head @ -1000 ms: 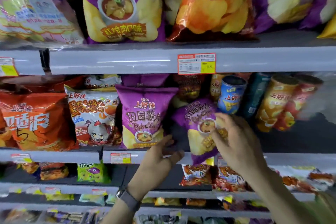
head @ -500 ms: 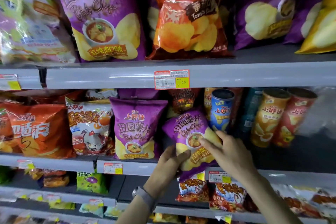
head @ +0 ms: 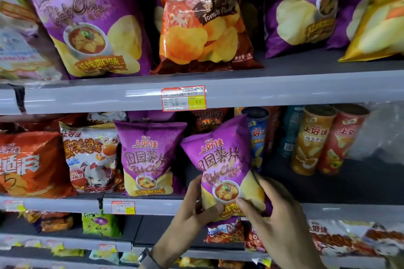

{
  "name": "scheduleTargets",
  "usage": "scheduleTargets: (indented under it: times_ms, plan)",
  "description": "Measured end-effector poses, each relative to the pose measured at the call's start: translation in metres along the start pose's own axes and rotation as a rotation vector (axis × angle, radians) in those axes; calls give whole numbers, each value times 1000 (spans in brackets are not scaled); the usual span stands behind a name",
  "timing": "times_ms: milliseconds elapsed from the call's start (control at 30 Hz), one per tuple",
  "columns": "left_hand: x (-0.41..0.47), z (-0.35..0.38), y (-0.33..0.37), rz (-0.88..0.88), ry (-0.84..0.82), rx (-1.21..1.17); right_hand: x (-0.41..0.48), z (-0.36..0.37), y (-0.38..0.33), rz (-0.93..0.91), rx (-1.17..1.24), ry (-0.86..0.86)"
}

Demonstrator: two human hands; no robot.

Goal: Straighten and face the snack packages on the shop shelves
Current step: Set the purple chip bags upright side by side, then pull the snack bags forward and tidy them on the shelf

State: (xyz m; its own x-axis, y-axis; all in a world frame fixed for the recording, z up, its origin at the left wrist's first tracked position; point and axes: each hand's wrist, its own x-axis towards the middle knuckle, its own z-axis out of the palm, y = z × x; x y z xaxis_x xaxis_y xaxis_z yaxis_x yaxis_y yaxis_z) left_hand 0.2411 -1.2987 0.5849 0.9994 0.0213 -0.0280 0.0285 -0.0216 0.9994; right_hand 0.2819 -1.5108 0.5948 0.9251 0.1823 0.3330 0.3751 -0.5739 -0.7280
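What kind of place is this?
Probably a shop's snack aisle: grey shelf with price tag, potato chip bags, chip canisters. The left hand and right hand hold one purple bag.

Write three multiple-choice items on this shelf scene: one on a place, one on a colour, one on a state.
1. Where is the 5.5 price tag? A on the upper shelf edge; B on a can; C on the floor.
2. What colour is the held chip bag? A green; B purple; C white.
3. How is that bag? A lying flat; B tilted, gripped by the left hand and right hand; C torn open.
Answers: A, it is stuck on the grey edge; B, its front is purple; B, fingers curl round its lower corners.
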Motion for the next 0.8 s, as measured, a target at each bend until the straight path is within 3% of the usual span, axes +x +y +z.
scheduleTargets:
  times_ms: [267, 433, 800]
  plan:
    - [-12, 14, 2, 182, 28, 215, -32, 0, 18, 119, 336, 25]
    - [-16, 29, 4, 292, 30, 363, -47, -8, 28, 147, 454, 130]
    - [10, 68, 88, 774, -24, 572, -37, -95, -3, -49, 553, 492]
